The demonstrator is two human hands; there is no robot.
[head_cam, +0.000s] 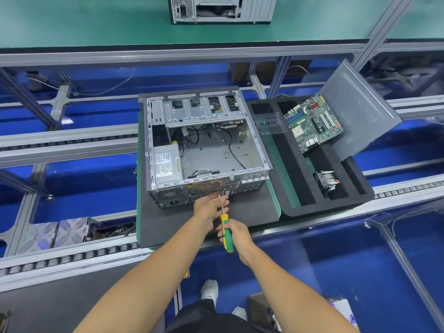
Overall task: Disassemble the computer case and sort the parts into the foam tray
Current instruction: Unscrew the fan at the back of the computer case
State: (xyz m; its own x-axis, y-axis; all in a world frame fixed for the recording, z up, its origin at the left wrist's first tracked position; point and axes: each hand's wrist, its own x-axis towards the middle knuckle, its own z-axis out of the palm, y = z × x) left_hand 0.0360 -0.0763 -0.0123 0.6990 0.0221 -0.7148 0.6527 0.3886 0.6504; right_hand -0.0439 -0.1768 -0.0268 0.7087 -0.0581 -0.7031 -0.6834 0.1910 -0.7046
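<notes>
The open computer case (206,145) lies on a dark mat, its rear panel facing me, with the power supply (165,164) and loose cables inside. My right hand (236,234) grips the yellow-green handle of a screwdriver (227,233). Its tip meets the rear panel beside the fan grille (204,187). My left hand (210,206) pinches the screwdriver's metal shaft near the tip. To the right, the black foam tray (298,169) holds a motherboard (313,122), a heatsink with fan (326,180) and a clear plastic piece (269,122).
A grey side panel (360,111) leans over the tray's far right corner. Another computer case (221,9) stands on the green bench at the back. Conveyor rails run left and right. A bin of screws (113,233) sits at the lower left.
</notes>
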